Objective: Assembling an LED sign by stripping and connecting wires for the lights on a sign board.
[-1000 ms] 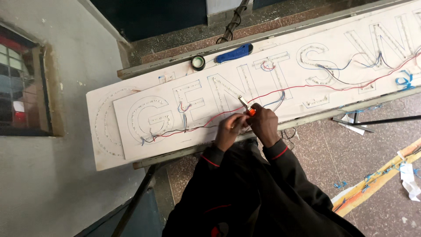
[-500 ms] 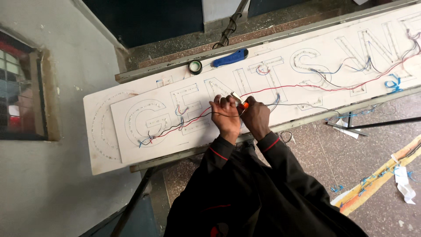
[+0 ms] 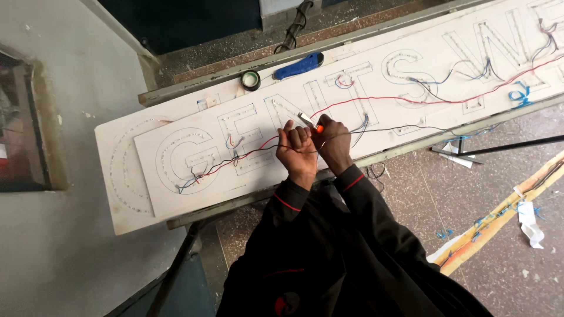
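Note:
A long white sign board with cut-out letter outlines lined with small lights lies across a metal frame. Red wire and black wire run along it. My left hand is closed around the wires just above the board's near edge. My right hand is pressed against it and grips a small tool with an orange handle and metal tip, the tip pointing up-left over the wires.
A roll of dark tape and a blue-handled tool lie on the board's far edge. Loose blue wires sit at the right. Tiled floor with scraps, a yellow strip and a black rod lies to the right.
My view has shifted, so the board sits further right and lower in frame. Both hands have stayed together on the wires, lifting slightly, with the orange tool still in my right hand.

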